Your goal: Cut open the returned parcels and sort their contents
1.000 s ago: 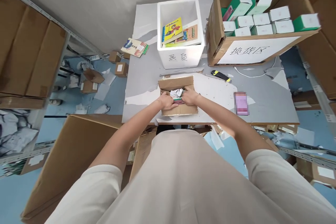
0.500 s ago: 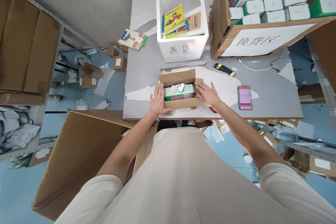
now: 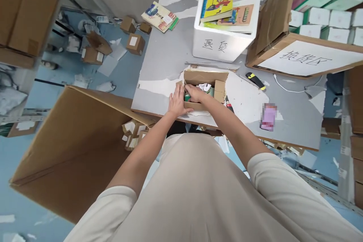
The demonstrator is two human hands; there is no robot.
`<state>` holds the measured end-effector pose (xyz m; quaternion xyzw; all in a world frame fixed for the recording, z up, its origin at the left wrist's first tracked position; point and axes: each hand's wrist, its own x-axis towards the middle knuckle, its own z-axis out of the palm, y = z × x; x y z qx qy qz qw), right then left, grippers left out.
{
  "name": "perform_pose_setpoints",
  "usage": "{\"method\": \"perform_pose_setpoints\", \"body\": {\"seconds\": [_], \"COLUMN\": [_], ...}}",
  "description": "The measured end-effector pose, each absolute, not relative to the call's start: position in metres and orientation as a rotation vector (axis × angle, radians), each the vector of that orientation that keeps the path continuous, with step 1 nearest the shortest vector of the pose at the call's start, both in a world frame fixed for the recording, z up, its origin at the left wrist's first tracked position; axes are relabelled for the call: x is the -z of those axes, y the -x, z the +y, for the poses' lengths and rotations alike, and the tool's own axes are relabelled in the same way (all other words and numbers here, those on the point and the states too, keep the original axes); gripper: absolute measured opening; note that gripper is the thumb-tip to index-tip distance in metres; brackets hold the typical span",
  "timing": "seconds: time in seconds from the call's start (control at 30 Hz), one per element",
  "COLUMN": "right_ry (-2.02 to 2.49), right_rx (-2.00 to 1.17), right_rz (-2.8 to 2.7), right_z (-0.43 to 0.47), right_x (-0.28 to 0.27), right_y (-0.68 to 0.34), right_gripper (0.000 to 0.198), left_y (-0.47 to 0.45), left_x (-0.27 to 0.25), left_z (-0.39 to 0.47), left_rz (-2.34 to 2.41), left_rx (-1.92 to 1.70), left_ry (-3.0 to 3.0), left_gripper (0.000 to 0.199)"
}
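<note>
A small open cardboard box [image 3: 205, 76] sits near the table's front edge. Inside it lie a green box [image 3: 187, 97], mostly covered by my right hand, and crumpled white paper [image 3: 204, 87]. My left hand [image 3: 177, 103] rests flat against the carton's left end, fingers stretched and thumb along the front edge. My right hand [image 3: 195, 93] reaches across into the left end of the carton, its fingers bent down by the green box; what they pinch is hidden. The right end flap [image 3: 219, 91] is folded inward. Beside the carton's right end lies a red-and-black tool [image 3: 229, 105].
Behind stand a white foam bin [image 3: 219, 45] holding books and a large carton [image 3: 309, 58] of green-and-white boxes. A yellow-and-black cutter [image 3: 255, 81] and a pixelated pink object [image 3: 269, 116] lie right. Books [image 3: 160, 16] sit on the left edge; a big open carton [image 3: 76, 151] stands below.
My right hand has left the carton's right end and crossed to its left end inside. The right flap has folded inward. My left hand stays at the left end. The view has turned.
</note>
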<state>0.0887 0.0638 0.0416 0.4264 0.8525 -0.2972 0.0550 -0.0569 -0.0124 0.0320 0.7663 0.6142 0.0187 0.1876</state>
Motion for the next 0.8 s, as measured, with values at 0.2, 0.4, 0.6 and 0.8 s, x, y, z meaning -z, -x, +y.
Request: {"method": "perform_pose_setpoints", "body": {"seconds": [0.2, 0.4, 0.6, 0.8], "right_ry": [-1.269, -1.549, -1.538, -1.445], "right_rx": [0.969, 0.498, 0.431, 0.499], "right_rz": [2.684, 2.430, 2.082, 2.045], "right_z": [0.056, 0.014, 0.032, 0.064], "right_x": [-0.044, -0.074, -0.061, -0.046], "right_y": [-0.107, -0.175, -0.184, -0.168], "right_gripper": [0.057, 0.032, 0.044, 0.067], "left_y": [0.050, 0.049, 0.045, 0.043], "left_x": [-0.039, -0.041, -0.041, -0.040], "left_z": [-0.016, -0.016, -0.019, -0.019], "left_rz": [1.690, 1.680, 1.657, 1.690], "left_rx": [0.035, 0.034, 0.044, 0.082], "left_ry": [-2.250, -2.251, -2.256, -2.238], "left_gripper": [0.093, 0.084, 0.085, 0.089]}}
